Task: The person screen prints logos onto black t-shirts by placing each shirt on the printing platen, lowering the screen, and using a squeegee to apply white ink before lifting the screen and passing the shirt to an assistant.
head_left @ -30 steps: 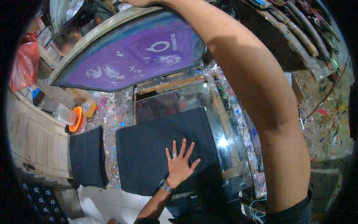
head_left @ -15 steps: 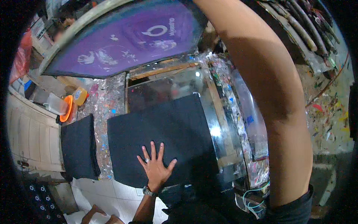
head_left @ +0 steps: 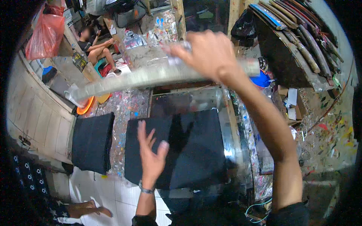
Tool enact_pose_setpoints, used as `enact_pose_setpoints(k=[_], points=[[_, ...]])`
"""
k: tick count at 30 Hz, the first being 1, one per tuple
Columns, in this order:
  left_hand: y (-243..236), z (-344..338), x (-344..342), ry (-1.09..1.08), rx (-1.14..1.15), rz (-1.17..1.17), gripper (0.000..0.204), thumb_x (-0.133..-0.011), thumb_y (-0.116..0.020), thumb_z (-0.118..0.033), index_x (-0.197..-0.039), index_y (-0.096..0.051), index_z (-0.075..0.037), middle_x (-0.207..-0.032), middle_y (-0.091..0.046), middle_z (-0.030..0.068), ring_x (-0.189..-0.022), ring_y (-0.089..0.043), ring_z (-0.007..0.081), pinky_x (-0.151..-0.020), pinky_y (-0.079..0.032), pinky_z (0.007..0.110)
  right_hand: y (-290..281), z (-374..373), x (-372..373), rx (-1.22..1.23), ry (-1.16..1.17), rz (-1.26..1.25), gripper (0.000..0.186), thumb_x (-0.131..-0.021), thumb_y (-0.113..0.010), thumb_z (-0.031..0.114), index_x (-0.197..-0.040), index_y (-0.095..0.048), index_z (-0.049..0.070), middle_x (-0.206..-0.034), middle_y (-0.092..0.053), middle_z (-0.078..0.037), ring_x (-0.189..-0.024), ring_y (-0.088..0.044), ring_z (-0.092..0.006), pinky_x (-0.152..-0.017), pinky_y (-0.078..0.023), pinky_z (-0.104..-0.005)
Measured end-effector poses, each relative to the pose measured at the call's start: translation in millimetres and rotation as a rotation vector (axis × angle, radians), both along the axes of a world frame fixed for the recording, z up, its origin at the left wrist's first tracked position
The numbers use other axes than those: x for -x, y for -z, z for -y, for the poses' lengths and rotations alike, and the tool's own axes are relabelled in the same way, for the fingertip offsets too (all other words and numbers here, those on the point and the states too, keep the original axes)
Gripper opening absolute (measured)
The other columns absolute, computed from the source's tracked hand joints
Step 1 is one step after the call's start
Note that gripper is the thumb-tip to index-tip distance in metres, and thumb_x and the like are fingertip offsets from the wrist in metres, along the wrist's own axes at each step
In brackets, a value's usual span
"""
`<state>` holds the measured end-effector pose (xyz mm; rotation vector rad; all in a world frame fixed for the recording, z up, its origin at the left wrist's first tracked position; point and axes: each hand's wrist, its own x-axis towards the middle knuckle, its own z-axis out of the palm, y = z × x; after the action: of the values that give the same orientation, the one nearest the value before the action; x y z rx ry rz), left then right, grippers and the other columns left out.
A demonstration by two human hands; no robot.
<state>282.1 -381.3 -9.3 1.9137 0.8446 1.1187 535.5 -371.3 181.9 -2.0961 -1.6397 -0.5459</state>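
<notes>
The black cloth lies flat on the table, over a glass panel whose far part shows past it. Laying this piece out looks done; its face is too dark to tell whether anything is marked on it. The left hand is raised over the cloth's left part, open, with fingers spread and thumb apart — it seems clear of the fabric, its shadow falling to the right. The right hand is up at a long pale bar, too blurred to tell whether it is closed around it. The bar spans the far side, off the cloth, so the piece seems to be partway through handling rather than finished with.

To the left sits a folded black stack; whether it is done or waiting cannot be told.

As for room, a paint-spattered strip separates stack and cloth, and the glass runs on beyond the cloth's far and right edges. The near edge lies close to the person's body. Farther right stands a cardboard box — well apart from the cloth; at far left, an orange dish sits near the bar's end.
</notes>
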Motion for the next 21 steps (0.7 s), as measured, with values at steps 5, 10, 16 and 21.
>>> enact_pose_setpoints(k=[5,10,16,21], points=[[22.2,20.2,17.9,-0.069,0.662,0.472,0.059,-0.096,-0.055,-0.019,-0.139,-0.021,0.0,-0.129,-0.047,0.0251,-0.105,-0.062,0.028,-0.078,-0.057,0.039,141.8,71.1,39.1,0.132,-0.161,0.107,0.053,-0.086,-0.051,0.059,-0.094,-0.067,0.009,-0.073,-0.067,-0.015,-0.07,-0.068,-0.0289,-0.077,-0.048,-0.0499],[104.8,28.5,45.0,-0.089,0.859,0.214,0.048,-0.093,-0.06,-0.025,-0.106,-0.042,0.018,-0.079,-0.065,0.0211,-0.065,-0.068,0.0258,-0.06,-0.059,0.032,235.3,69.6,22.6,0.596,-0.346,-0.201,0.053,-0.083,-0.056,0.062,-0.107,-0.064,0.015,-0.077,-0.068,-0.017,-0.073,-0.067,-0.0355,-0.071,-0.051,-0.0467],[132.8,20.8,49.7,-0.037,0.947,0.038,0.041,-0.095,-0.057,-0.022,-0.107,-0.041,0.014,-0.078,-0.064,0.0227,-0.065,-0.068,0.0255,-0.057,-0.058,0.032,238.8,-2.4,-54.9,0.278,-0.391,0.023,0.047,-0.085,-0.058,0.055,-0.105,-0.062,0.012,-0.07,-0.064,-0.015,-0.065,-0.065,-0.033,-0.057,-0.05,-0.0427],[124.9,23.9,57.0,-0.098,0.99,0.009,0.042,-0.096,-0.056,-0.021,-0.113,-0.037,0.012,-0.078,-0.064,0.0207,-0.064,-0.068,0.0241,-0.055,-0.058,0.031,273.0,27.2,-9.2,0.242,-0.242,0.071,0.027,-0.085,-0.062,0.035,-0.089,-0.057,0.008,-0.072,-0.061,-0.011,-0.058,-0.063,-0.0274,-0.051,-0.048,-0.0404]])
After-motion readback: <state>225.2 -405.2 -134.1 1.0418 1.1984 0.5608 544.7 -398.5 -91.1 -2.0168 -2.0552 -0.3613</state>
